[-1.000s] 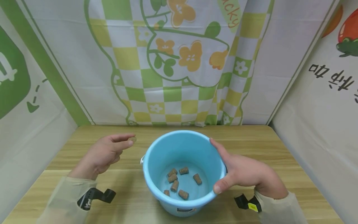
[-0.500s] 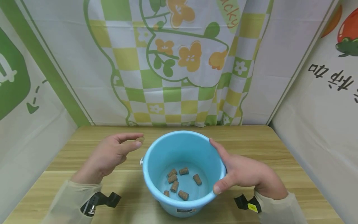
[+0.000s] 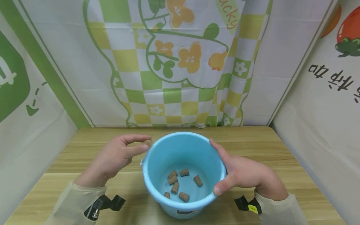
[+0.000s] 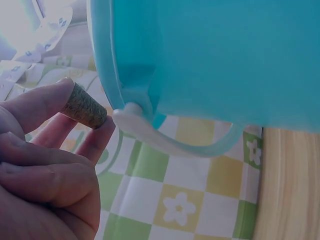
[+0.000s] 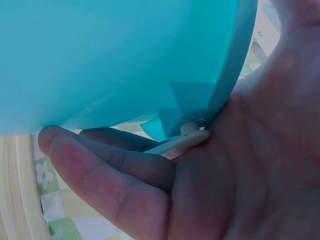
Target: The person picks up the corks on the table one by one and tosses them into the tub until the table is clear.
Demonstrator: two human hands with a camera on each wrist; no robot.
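My left hand pinches a brown cork stopper between thumb and fingertips, right beside the left rim of a light blue bucket. In the left wrist view the cork is level with the bucket's rim, near the white handle. My right hand grips the bucket's right rim, its thumb over the edge and fingers along the outside. Several more corks lie scattered on the bucket's floor. The right wrist view shows my fingers under the handle's end, against the outer wall.
The bucket stands upright on a wooden table. A checked, flowered cloth hangs behind the table, and printed white panels rise at the left and right sides.
My left hand has moved right with the pinched cork, from over the table to the bucket's left rim. The right hand keeps its grip, and the corks inside have not moved.
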